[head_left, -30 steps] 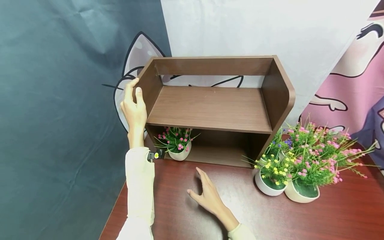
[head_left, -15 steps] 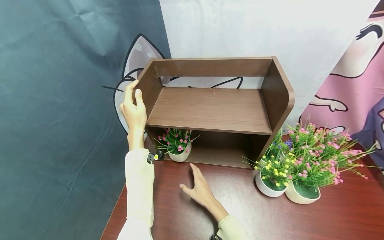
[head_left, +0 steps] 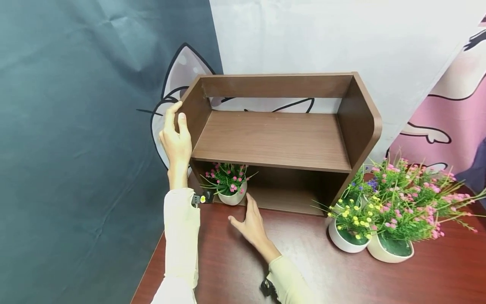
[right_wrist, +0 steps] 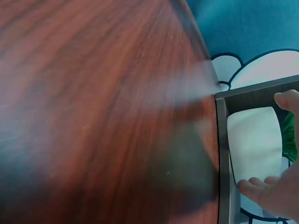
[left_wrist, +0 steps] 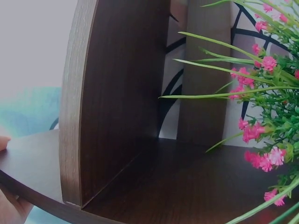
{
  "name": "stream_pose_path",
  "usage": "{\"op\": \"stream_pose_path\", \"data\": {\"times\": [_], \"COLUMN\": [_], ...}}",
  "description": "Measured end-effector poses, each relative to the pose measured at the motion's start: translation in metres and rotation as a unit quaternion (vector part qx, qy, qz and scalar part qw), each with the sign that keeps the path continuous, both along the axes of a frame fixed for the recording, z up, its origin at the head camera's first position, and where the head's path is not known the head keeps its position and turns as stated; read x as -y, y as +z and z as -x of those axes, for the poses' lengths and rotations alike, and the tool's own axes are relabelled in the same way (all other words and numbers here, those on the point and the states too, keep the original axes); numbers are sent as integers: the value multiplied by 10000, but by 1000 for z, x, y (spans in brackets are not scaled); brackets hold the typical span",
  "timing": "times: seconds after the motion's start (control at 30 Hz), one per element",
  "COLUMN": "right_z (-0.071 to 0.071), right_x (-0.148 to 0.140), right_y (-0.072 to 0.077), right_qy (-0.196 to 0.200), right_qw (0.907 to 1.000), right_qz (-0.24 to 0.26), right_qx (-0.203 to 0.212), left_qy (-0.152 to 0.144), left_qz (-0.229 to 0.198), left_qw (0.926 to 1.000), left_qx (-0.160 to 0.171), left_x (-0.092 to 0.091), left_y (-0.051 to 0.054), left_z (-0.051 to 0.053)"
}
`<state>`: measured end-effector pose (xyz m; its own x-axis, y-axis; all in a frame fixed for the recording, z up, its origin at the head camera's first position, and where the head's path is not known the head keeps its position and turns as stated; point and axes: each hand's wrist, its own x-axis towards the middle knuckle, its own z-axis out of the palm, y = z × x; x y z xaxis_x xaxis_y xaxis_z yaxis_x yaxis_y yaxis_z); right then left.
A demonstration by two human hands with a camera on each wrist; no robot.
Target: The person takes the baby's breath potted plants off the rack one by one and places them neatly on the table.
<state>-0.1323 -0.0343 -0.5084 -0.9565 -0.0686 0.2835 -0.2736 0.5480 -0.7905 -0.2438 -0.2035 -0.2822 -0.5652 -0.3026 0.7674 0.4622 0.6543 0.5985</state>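
Observation:
On the table stands a brown two-tier wooden shelf (head_left: 273, 137). My left hand (head_left: 176, 141) grips its left side panel; in the left wrist view a fingertip (left_wrist: 3, 142) and part of the hand show on opposite faces of that board. A white pot (head_left: 232, 197) with pink flowers (head_left: 228, 179) sits at the left end of the lower tier. My right hand (head_left: 250, 223) is just in front of that pot, thumb and fingers spread. In the right wrist view its fingers overlap the white pot (right_wrist: 254, 144); whether they touch it I cannot tell.
Right of the shelf, several potted plants stand close together: a yellow-flowered one (head_left: 349, 236), a larger pink-flowered one (head_left: 392, 249) and a blue-flowered one (head_left: 357, 188) behind. The red-brown table (head_left: 235, 270) runs in front. A grey-blue curtain (head_left: 76, 147) hangs at left.
My right hand has moved forward and somewhat left, from over the table up to the pot on the lower tier. The left hand stays on the side panel. The whole view has shifted slightly.

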Motion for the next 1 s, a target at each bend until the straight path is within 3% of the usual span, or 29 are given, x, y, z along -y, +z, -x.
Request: {"op": "stream_pose_path", "data": {"times": [0.43,0.8,1.0], "right_z": [27,28,24], "right_x": [23,35,24], "right_y": [-1,7,-2], "right_qy": [-1019,-1650,-1541], "right_qw": [9939,9845,9869], "right_qz": [413,-114,-155], "right_qx": [30,575,462], "left_qy": [-114,-238,-250], "left_qz": [-44,-36,15], "left_qw": [9999,9997,9996], "left_qx": [27,-62,-92], "left_x": [-13,-26,-30], "left_y": [4,6,6], "left_z": [-5,-10,-15]}}
